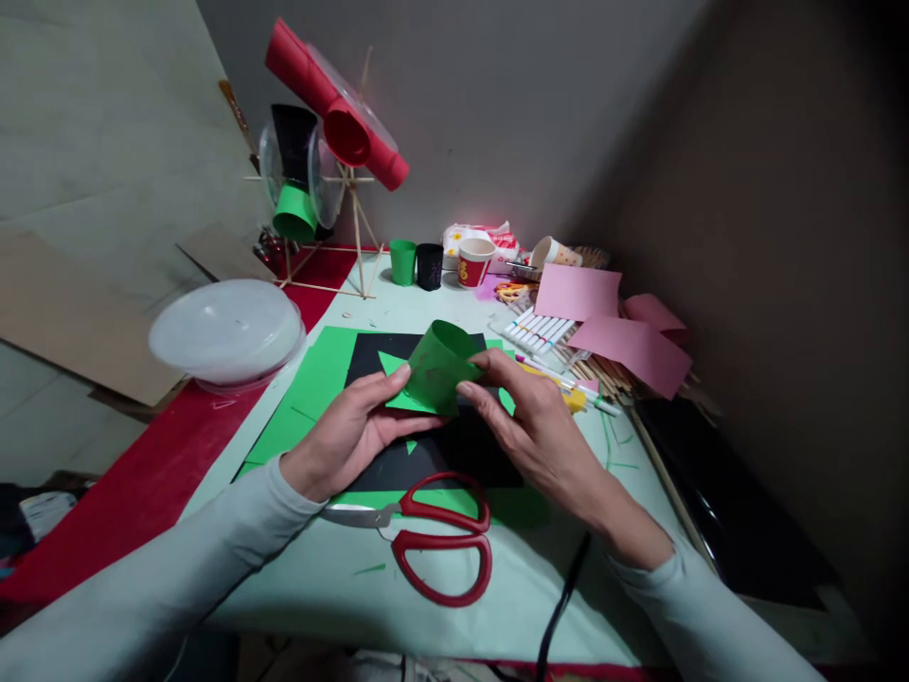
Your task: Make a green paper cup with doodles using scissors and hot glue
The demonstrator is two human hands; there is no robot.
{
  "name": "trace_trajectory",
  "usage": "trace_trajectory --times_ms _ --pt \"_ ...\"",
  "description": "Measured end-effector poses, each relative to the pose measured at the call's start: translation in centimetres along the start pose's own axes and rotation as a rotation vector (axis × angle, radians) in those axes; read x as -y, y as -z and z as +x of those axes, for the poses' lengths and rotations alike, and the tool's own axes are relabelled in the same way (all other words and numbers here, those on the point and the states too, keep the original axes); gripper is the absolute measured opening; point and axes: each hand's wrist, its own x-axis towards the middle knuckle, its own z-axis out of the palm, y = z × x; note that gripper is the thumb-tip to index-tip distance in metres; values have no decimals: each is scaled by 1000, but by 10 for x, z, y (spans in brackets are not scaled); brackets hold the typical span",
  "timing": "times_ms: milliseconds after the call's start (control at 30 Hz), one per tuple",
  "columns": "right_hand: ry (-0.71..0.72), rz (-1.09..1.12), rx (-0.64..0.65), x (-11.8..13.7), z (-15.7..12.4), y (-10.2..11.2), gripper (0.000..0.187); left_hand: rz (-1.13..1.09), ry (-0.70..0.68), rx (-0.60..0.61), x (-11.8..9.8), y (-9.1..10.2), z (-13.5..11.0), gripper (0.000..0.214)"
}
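A green paper-covered cup [441, 365] is held tilted above the table between both hands. Beneath its lower end sticks out a flat piece of green paper [390, 364] with a pointed corner. My left hand [355, 421] supports the cup from the left, thumb on its side and fingers underneath. My right hand [529, 417] pinches the cup's right side between thumb and fingers. Under the hands lie a black sheet [454, 464] and larger green sheets [312, 374]. Red-handled scissors [440, 540] rest in front, their blades pointing left.
At the left stand white plastic lids [227, 332] and a stick frame [359, 237] bearing coloured cups. A green cup [402, 262], a black cup [430, 267] and a red-and-white cup [474, 262] stand at the back. Markers [540, 330] and pink paper [632, 350] lie right; a black cable [561, 606] runs in front.
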Motion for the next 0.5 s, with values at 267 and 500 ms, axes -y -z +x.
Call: trace_trajectory --times_ms 267,500 --pt "266 -141 10 2 -5 -10 23 -77 59 -67 7 10 6 39" --pt "115 -17 -90 10 -8 1 47 28 34 -36 11 15 7 30"
